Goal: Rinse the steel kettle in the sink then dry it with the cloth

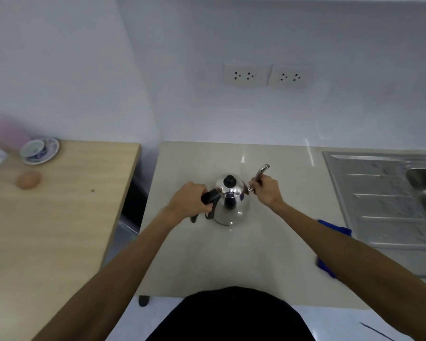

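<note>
The steel kettle (231, 205) stands upright on the beige counter (231, 262), its lid with a black knob on top. My left hand (190, 199) is closed around its black handle on the left. My right hand (266, 189) grips the thin curved spout on the right. A blue cloth (335, 230) lies on the counter to the right, mostly hidden under my right forearm. The steel sink (423, 190) and its ribbed drainboard (379, 207) sit at the far right.
A wooden table (59, 217) stands to the left across a dark gap, with an egg (28, 180) and a cup on a saucer (38, 149). Two wall sockets (266, 75) are on the white wall behind.
</note>
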Motion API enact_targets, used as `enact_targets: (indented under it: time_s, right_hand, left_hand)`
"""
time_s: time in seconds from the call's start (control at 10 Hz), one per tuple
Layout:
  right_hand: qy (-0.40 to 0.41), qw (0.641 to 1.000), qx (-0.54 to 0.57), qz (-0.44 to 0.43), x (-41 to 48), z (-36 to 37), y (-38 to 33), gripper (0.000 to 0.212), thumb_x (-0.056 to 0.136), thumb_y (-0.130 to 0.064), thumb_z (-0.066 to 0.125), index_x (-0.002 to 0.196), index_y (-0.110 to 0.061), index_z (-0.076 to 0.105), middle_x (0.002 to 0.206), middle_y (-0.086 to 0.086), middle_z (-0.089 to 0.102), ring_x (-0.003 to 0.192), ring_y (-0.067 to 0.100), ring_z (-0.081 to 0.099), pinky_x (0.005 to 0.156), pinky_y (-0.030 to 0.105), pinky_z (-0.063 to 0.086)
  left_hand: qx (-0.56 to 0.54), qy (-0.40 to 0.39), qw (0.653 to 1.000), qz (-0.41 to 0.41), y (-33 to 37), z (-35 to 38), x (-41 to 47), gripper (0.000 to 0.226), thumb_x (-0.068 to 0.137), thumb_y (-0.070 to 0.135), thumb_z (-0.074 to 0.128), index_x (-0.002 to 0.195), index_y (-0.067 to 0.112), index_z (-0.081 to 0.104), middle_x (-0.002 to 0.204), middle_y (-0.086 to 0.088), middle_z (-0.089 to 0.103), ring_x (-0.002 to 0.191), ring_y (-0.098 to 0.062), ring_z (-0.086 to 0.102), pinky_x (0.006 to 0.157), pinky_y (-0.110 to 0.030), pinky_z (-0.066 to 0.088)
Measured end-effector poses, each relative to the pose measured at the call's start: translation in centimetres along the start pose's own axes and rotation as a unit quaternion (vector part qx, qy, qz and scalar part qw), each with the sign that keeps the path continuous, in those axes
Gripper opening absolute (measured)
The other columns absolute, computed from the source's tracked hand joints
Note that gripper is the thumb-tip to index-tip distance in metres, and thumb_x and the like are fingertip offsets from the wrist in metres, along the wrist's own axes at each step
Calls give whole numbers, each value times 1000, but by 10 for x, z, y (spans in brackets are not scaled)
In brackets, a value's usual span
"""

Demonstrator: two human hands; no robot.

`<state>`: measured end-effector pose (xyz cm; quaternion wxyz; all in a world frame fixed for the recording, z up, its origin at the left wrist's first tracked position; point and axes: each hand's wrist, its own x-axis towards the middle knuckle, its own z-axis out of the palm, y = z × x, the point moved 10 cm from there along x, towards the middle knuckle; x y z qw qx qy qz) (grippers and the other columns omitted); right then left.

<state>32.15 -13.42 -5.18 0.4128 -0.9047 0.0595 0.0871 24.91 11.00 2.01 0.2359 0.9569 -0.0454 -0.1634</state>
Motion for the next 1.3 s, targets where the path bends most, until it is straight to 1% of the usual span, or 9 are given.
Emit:
enact_targets:
  time_s: [0.2,0.3,0.4,0.6,0.7,0.9,1.1,1.2,1.3]
  right_hand:
    - [13,998,46,47,61,10,-17,22,95,-20,64,99,1,69,94,20,73,91,34,71,86,42,57]
    - [24,995,59,73,83,10,-26,24,96,-19,64,105,3,68,104,22,71,99,35,68,83,34,52]
    - [22,992,68,103,98,13,-28,28,96,-19,63,113,3,67,114,21,68,108,34,65,85,32,48]
    - [14,985,84,147,112,15,-28,32,96,-19,63,119,3,65,118,19,67,107,33,66,80,32,50]
    - [12,979,104,173,112,20,-24,32,94,-18,66,119,2,65,119,19,67,105,33,67,89,41,57]
    - [4,976,103,190,105,26,-24,35,94,-18,64,123,1,61,122,18,65,109,33,66,91,41,57]
    - [-17,979,87,183,103,25,-23,33,96,-23,61,121,-1,63,120,18,65,102,31,67,90,41,58]
    - [-56,989,30,133,96,18,-26,43,96,-36,61,121,-1,60,118,14,65,97,26,61,88,37,54]
    - [-104,988,-72,88,72,12,-17,57,97,-42,59,137,-3,49,126,18,60,118,34,58,93,39,48]
  left_hand:
    - [38,21,999,-7,-21,-41,69,29,74,27,77,96,10,70,87,-11,71,78,-28,68,74,-42,60]
    - [54,25,998,-14,-23,-53,97,31,74,22,76,100,8,68,90,-13,70,77,-29,68,72,-44,61]
    - [70,23,997,-23,-27,-57,117,33,75,20,74,103,5,66,95,-15,69,77,-32,69,72,-45,62]
    - [91,15,995,-27,-32,-64,143,28,81,19,71,105,6,64,96,-13,67,83,-29,66,75,-41,58]
    - [91,19,995,-30,-33,-68,147,27,81,18,71,104,6,65,94,-13,67,81,-29,67,74,-42,60]
    - [87,22,995,-33,-39,-68,146,25,79,19,71,102,9,67,92,-12,69,74,-28,69,71,-43,62]
    - [69,37,996,-31,-42,-67,144,19,84,24,68,101,15,66,97,-10,68,75,-28,65,74,-44,61]
    - [43,25,998,-35,-49,-60,141,28,87,31,66,109,15,62,105,-12,68,88,-32,67,78,-43,58]
    - [48,33,998,-31,-52,-51,128,62,90,38,67,139,8,45,135,-18,57,123,-38,56,99,-46,48]
